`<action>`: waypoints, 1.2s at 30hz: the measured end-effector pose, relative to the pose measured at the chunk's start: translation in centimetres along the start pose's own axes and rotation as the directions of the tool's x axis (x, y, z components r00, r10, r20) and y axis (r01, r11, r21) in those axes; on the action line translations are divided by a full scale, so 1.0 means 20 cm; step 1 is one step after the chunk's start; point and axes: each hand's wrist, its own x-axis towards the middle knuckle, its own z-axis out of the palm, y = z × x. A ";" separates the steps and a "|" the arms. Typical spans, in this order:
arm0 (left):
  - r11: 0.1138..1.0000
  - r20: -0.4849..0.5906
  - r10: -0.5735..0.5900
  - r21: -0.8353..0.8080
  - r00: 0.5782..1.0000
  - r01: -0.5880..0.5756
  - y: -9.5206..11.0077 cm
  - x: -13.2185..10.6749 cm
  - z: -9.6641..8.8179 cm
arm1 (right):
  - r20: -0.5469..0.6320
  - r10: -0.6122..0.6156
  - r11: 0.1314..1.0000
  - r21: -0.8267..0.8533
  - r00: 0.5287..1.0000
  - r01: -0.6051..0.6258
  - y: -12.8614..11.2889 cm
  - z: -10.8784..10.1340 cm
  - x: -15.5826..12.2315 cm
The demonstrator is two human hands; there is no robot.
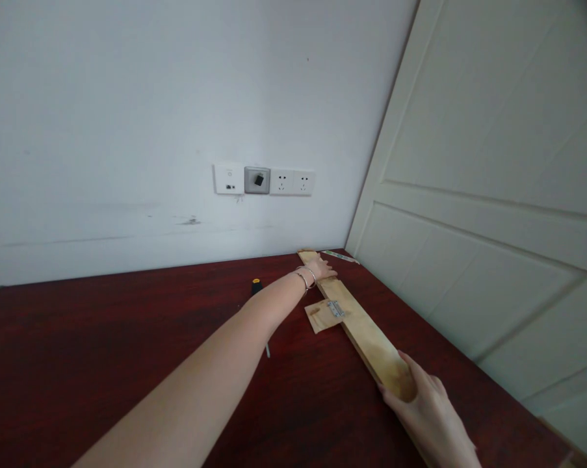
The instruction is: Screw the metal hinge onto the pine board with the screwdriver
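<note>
On the dark red tabletop, a long plywood board lay flat beside the white panelled door. Its long axis ran from the near right toward the far corner where wall and door met. A steel hinge joined a short plywood piece to the left edge of the board. The left hand, with thin metal bangles at the wrist, rested open and palm-down on the far end of the board. The right hand grasped the near end, its fingers curved around the wood. Left of the board lay a screwdriver with a yellow-and-black handle, its shaft passing beneath the left forearm. A narrow printed strip lay beyond the far end; its markings were too small to read. On the white wall, a row of wall sockets bore no legible writing.
</note>
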 end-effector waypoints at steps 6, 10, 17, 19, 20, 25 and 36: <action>0.999 0.094 0.016 0.049 0.995 -0.021 -0.08 -0.11 -0.10 | 0.024 -0.040 0.999 -0.020 0.999 0.041 0.02 0.02 0.01; 0.988 0.056 -0.109 -0.105 0.992 0.115 -0.19 -0.26 -0.21 | 0.025 -0.110 0.993 -0.043 0.994 0.111 0.09 0.06 0.04; 0.806 -0.049 -0.544 -0.309 0.838 0.505 -0.50 -0.65 -0.30 | 0.003 -0.228 0.953 -0.205 0.974 0.224 -0.04 -0.08 0.11; 0.734 -0.081 -0.635 -0.374 0.768 0.568 -0.56 -0.79 -0.27 | 0.052 -0.241 0.946 -0.208 0.969 0.247 -0.26 -0.14 0.14; 0.695 -0.096 -0.677 -0.407 0.729 0.592 -0.58 -0.86 -0.25 | 0.066 -0.263 0.942 -0.198 0.963 0.271 -0.38 -0.16 0.14; 0.458 -0.126 -0.870 -0.564 0.477 0.687 -0.56 -1.20 -0.11 | 0.281 -0.438 0.873 -0.091 0.854 0.479 -0.98 -0.01 0.17; 0.189 -0.173 -0.981 -0.741 0.089 0.644 -0.48 -1.56 0.13 | 0.344 -0.391 0.890 -0.094 0.854 0.445 -1.30 0.38 0.33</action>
